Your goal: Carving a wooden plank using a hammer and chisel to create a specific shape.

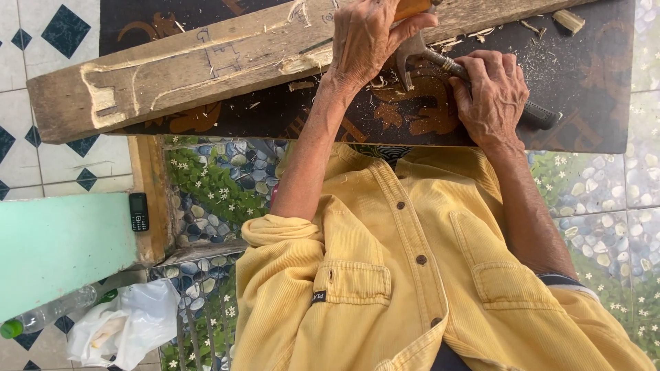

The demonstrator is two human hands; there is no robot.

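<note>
Head view, looking down past a yellow shirt (pixel 412 275): a person bends over a rough wooden plank (pixel 206 65) that lies at a slant along the far side of a dark patterned board (pixel 591 75). The plank's left end shows pale cut-away notches and drawn lines.

The left hand (pixel 371 41) rests on the plank near its middle, fingers closed around an orange-handled tool (pixel 412 8), probably a chisel; its blade is hidden under the hand. The right hand (pixel 491 96) is wrapped tight around the shaft of a claw hammer (pixel 412 55), gripping near the middle of it, with the metal head just beside the left hand. Wood chips (pixel 567 19) and dust lie scattered over the board to the right.

At near left, a small black phone (pixel 138 211) sits on a pale green surface (pixel 62 247), with a plastic bottle (pixel 48 312) and a white bag (pixel 127 330) on the tiled floor beside it.

The cutting looks best served by short, light taps. That would mean the blade set on the drawn line, the left hand pressing the plank flat so that it cannot slide, and the thumb held clear of the hammer's path. A grip nearer the head, as here, trades force for control, which likely suits fine work.
</note>
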